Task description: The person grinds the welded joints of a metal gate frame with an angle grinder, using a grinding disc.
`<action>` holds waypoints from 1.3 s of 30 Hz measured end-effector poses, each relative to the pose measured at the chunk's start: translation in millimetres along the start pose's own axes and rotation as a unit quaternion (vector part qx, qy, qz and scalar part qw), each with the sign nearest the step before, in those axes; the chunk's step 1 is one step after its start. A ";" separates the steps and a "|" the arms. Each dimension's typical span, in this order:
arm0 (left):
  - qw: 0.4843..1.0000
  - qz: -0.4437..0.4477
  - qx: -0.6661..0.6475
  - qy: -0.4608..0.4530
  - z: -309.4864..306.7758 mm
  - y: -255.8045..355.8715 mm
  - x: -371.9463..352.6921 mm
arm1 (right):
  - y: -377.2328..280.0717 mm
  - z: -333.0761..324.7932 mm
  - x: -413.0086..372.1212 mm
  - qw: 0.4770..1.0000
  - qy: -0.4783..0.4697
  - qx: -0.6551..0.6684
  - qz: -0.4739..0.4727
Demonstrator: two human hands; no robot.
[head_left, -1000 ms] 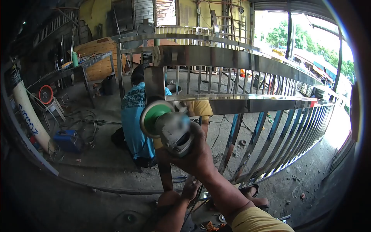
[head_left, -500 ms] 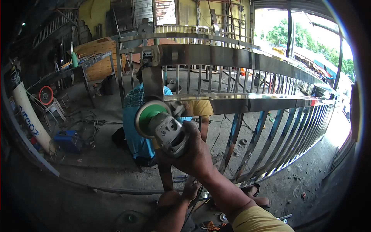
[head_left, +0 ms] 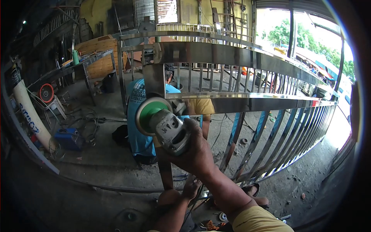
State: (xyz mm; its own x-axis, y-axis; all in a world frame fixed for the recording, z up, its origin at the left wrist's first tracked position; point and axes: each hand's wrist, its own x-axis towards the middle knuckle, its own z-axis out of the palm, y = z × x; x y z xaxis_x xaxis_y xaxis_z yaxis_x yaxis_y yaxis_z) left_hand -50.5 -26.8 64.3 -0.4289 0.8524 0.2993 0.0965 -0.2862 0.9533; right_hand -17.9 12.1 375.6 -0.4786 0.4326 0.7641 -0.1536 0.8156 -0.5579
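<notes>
My right hand is wrapped round the body of an angle grinder, which has a green-backed disc. The disc overlaps the corner where the upright post meets the middle rail of a shiny metal railing. Lower down, my left hand is closed beside the foot of the railing, near my knee. What it grips is hidden, though a dark cord runs close by it.
Behind the railing a person in a blue shirt sits low with their back to me. To the left are a workbench, a blue machine, a white cylinder and tangled cables. Small metal parts lie near my feet.
The grinder in my right hand has shifted very slightly up at the same corner. The person in blue has moved a little to the right. My left hand stays low.
</notes>
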 end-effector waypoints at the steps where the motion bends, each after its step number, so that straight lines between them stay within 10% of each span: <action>1: 1.000 0.001 -0.008 -0.001 -0.2 -7.0 -1.8 | -1.9 -1.2 0.8 1.000 -0.003 0.003 0.005; 39: 0.999 -0.010 -0.037 -0.015 -0.4 10.8 -5.6 | 1.2 3.6 10.3 0.998 -0.014 -0.026 -0.051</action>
State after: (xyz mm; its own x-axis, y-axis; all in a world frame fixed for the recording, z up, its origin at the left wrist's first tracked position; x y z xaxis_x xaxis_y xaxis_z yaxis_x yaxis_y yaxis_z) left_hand -47.4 -34.9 72.9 -0.4024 0.8708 0.2825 0.0206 -0.2999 0.9537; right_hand -26.1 16.2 381.5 -0.4861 0.3361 0.8067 -0.1581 0.8741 -0.4594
